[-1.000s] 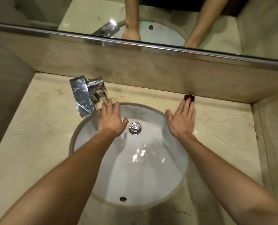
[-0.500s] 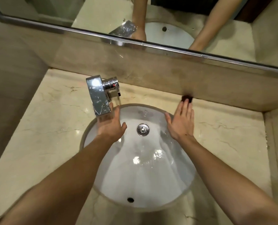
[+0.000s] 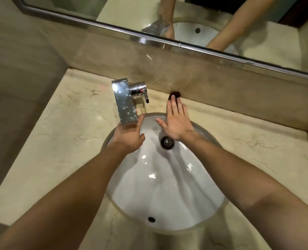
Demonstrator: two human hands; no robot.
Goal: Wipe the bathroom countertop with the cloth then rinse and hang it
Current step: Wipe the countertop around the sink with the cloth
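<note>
Over the sink (image 3: 167,195), both hands are empty. L hand (image 3: 129,134) sits at the sink's back-left, palm down. Its fingers run straight under the faucet (image 3: 125,101) spout, so the tips are hidden; thumb is out to the side. R hand (image 3: 176,121) lies flat at the back of the sink, fingers straight & close together, thumb splayed toward the drain (image 3: 166,142). Its tips reach past the sink's back rim to a small dark thing (image 3: 175,94) against the backsplash (image 3: 221,83). Can't tell if they touch it, or what it is: maybe the cloth bunched up, maybe not. No other cloth in view, so I can't place it for sure.

Step, as I read it: get the cloth in hand before wiping the countertop (image 3: 59,132). To do it well, if that dark thing is the cloth:
- curl R fingers round it & lift it clear of the backsplash
- bring it over the sink & wet it under the spout, w/ L hand on the lever (image 3: 142,91)
- wipe from the backsplash toward the sink so drips fall in

Both forearms come in over the sink's front rim, angled inward, wrists fairly straight.
</note>
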